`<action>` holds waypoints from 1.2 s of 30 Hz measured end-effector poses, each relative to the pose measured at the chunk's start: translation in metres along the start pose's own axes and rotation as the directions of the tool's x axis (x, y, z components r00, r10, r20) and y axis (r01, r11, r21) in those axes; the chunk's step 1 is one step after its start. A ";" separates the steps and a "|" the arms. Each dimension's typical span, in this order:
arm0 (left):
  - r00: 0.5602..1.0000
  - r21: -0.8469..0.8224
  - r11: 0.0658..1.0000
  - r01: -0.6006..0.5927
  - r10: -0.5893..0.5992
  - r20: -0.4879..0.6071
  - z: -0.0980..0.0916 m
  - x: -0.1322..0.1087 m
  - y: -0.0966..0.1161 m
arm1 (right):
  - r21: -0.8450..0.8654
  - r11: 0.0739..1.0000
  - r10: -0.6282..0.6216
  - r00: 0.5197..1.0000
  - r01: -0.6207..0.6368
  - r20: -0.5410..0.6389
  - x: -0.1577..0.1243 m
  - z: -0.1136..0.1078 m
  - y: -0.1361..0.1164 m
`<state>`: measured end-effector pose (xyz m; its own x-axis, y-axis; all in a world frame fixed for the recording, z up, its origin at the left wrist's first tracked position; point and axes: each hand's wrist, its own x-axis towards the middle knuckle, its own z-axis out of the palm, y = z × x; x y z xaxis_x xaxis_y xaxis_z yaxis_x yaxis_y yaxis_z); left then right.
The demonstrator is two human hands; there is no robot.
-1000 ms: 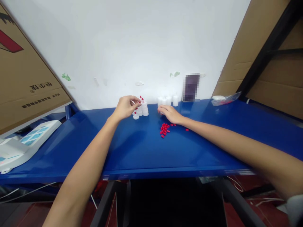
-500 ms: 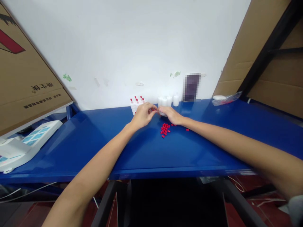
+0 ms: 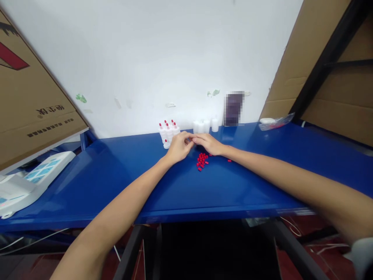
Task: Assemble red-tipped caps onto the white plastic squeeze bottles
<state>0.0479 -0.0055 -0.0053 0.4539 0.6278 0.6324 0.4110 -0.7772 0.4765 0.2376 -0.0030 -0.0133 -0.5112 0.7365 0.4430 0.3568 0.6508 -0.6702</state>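
My left hand [image 3: 180, 147] is closed, its fingertips pinched together and meeting those of my right hand [image 3: 209, 144] above the table. What the left fingers pinch is hidden. My right hand curls over a small white bottle, which showed under its fingers half a second ago and is now covered. Just in front of the hands lies a loose pile of small red caps [image 3: 201, 159]. Behind my left hand stands a group of white bottles with red-tipped nozzles [image 3: 167, 132]. Several plain white bottles [image 3: 202, 126] stand behind my right hand.
The blue table [image 3: 122, 167] meets a white wall [image 3: 145, 58]. A clear plastic bag [image 3: 276, 123] with red pieces lies at the back right. On the left sits a white device with blue panels [image 3: 37, 175], beside a large cardboard box [image 3: 37, 93]. A single red cap [image 3: 229, 160] lies near my right forearm.
The hands have drawn closer together and the right fingers now reach further over the left fingertips, hiding the white bottle. The view has shifted slightly. The red caps stay in place.
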 end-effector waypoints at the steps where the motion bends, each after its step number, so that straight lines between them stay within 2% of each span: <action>1: 1.000 -0.024 1.000 0.013 -0.014 -0.002 0.000 0.000 -0.001 | 0.000 1.000 0.003 1.000 -0.003 -0.005 0.000 0.000 0.000; 7: 0.997 -0.169 0.983 0.071 -0.070 0.011 0.004 0.001 -0.005 | 0.010 1.000 0.000 0.999 0.000 -0.037 0.001 0.002 -0.001; 36: 0.998 -0.092 0.994 0.062 -0.062 -0.003 0.001 0.003 -0.006 | 0.031 0.999 -0.010 1.000 0.010 -0.006 0.004 0.000 0.002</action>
<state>0.0474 0.0015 -0.0071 0.4250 0.6749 0.6033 0.3636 -0.7376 0.5690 0.2362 0.0012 -0.0131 -0.5103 0.7311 0.4529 0.3269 0.6520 -0.6841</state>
